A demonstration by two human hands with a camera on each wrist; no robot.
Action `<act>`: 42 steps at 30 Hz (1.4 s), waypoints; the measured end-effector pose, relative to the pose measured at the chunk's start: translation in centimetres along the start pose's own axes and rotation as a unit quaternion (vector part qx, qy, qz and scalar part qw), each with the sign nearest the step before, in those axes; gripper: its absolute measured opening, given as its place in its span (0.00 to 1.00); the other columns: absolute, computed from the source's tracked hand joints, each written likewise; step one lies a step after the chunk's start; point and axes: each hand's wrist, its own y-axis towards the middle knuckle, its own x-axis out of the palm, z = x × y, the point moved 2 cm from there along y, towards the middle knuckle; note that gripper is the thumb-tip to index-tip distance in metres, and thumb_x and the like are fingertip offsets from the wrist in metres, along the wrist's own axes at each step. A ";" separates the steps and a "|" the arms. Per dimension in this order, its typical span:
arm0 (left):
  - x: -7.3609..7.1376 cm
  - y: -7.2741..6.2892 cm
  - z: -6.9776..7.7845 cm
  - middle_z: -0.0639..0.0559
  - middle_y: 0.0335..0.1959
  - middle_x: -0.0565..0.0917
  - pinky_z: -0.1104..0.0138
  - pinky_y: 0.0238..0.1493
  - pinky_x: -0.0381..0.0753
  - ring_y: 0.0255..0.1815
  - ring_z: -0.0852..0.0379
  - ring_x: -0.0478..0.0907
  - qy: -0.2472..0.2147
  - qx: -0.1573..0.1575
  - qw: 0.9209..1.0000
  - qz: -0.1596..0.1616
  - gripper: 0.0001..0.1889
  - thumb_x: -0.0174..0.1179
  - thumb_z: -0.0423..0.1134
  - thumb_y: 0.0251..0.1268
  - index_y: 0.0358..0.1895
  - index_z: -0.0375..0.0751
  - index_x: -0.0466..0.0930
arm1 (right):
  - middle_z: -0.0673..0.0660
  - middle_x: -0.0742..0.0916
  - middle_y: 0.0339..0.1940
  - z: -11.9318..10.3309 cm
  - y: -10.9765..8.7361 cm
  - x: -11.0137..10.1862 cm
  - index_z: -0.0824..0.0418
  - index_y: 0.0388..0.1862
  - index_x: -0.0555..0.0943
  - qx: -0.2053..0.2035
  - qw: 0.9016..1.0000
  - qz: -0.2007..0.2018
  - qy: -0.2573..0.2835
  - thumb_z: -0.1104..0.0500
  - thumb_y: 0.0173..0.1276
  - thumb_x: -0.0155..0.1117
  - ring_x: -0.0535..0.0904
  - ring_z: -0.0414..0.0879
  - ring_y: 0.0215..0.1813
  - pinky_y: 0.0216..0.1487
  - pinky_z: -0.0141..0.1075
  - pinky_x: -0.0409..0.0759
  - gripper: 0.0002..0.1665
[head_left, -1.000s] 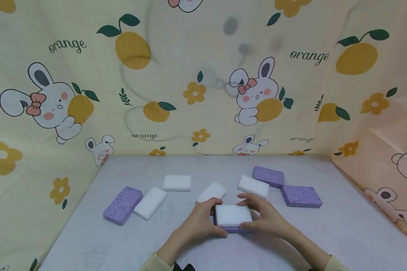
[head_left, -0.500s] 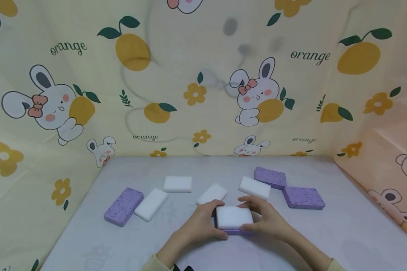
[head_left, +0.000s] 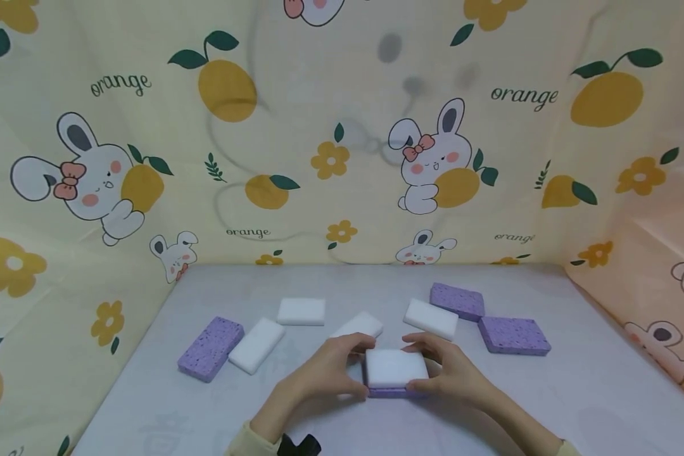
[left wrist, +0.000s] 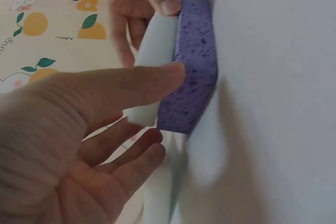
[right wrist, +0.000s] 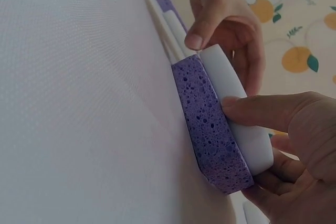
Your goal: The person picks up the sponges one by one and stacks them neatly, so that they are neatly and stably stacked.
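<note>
In front of me a white sponge block [head_left: 396, 368] lies flat on top of a purple sponge [head_left: 396, 393], their edges nearly lined up. At the right end, my right hand [head_left: 455, 370] pinches the white block, thumb on its front side and fingers behind. My left hand [head_left: 326, 367] is spread around the left end, with its thumb tip right at the front corner and a gap between palm and stack. The purple sponge's pitted long side [left wrist: 194, 66] faces the left wrist view. From the right wrist, the white block [right wrist: 247, 135] sits against the purple sponge [right wrist: 210, 124].
Left on the table [head_left: 216, 424] lie a purple sponge [head_left: 211, 349] and a white block [head_left: 256, 345]. Farther back are white blocks [head_left: 301, 311], one [head_left: 361, 324] partly behind my left hand. At right, a white block [head_left: 431, 318] adjoins two purple sponges [head_left: 515, 335]. Printed cloth [head_left: 342, 95] encloses the table.
My left hand has eased leftward, its thumb sliding from the stack's front to the corner. The right hand keeps its pinch, and the whole scene shifts slightly with the head.
</note>
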 end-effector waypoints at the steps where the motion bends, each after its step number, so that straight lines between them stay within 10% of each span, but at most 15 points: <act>1: -0.2 -0.1 0.1 0.47 0.59 0.79 0.67 0.61 0.73 0.57 0.60 0.76 0.001 0.002 1.000 -0.001 0.39 0.80 0.33 0.41 0.62 0.36 0.73 | 0.56 0.84 0.54 -0.1 0.0 0.0 0.59 0.63 0.74 0.001 1.000 0.000 0.001 0.56 0.45 0.83 0.78 0.55 0.59 0.65 0.48 0.72 0.44; 10: -2.0 -0.7 0.1 0.51 0.51 0.82 0.68 0.57 0.77 0.54 0.57 0.78 -0.048 0.000 0.999 -0.006 0.27 0.75 0.28 0.49 0.55 0.36 0.79 | 0.52 0.85 0.53 -0.3 0.0 0.0 0.60 0.62 0.74 0.006 1.000 0.002 0.002 0.56 0.45 0.84 0.78 0.55 0.59 0.65 0.45 0.72 0.45; 22: -2.6 -0.8 -2.1 0.45 0.56 0.80 0.55 0.57 0.78 0.58 0.47 0.74 -0.032 -0.041 0.988 0.148 0.30 0.76 0.37 0.52 0.60 0.36 0.76 | 0.56 0.83 0.55 -0.3 -0.2 -0.1 0.62 0.63 0.74 -0.009 1.000 -0.002 0.015 0.55 0.47 0.83 0.77 0.58 0.60 0.65 0.45 0.71 0.44; 42: -1.1 -0.4 -3.7 0.39 0.58 0.78 0.55 0.64 0.72 0.60 0.43 0.73 -0.061 -0.094 0.980 0.164 0.42 0.79 0.36 0.46 0.65 0.28 0.67 | 0.54 0.85 0.52 -0.1 -0.2 0.0 0.63 0.64 0.72 0.016 1.000 -0.006 0.016 0.55 0.48 0.83 0.77 0.60 0.60 0.64 0.52 0.71 0.45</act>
